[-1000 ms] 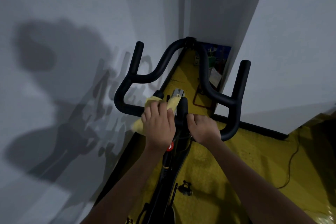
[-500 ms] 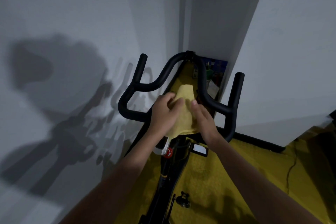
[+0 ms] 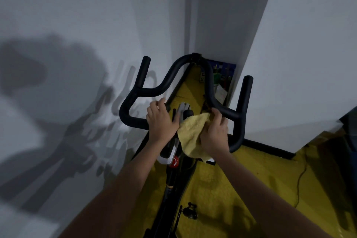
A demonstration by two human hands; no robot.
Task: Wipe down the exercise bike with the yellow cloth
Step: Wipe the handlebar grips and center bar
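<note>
The exercise bike's black handlebar point(image 3: 135, 91) curves in front of me, with its stem and red knob point(image 3: 174, 162) below. My right hand point(image 3: 214, 133) grips the yellow cloth point(image 3: 191, 131) against the right part of the handlebar, the cloth hanging down over the centre. My left hand point(image 3: 161, 120) grips the handlebar's left inner section, fingers curled over the bar, bare of cloth. A black pedal point(image 3: 190, 210) shows lower down.
White walls close in on the left and right, meeting in a narrow corner ahead. The floor point(image 3: 222, 189) is yellow with a black skirting edge. Small coloured items point(image 3: 222, 77) sit in the corner. A thin cable point(image 3: 301, 177) runs over the floor at right.
The cloth passed from between both hands to my right hand, which moved right onto the handlebar. My left hand shifted left and took hold of the bar.
</note>
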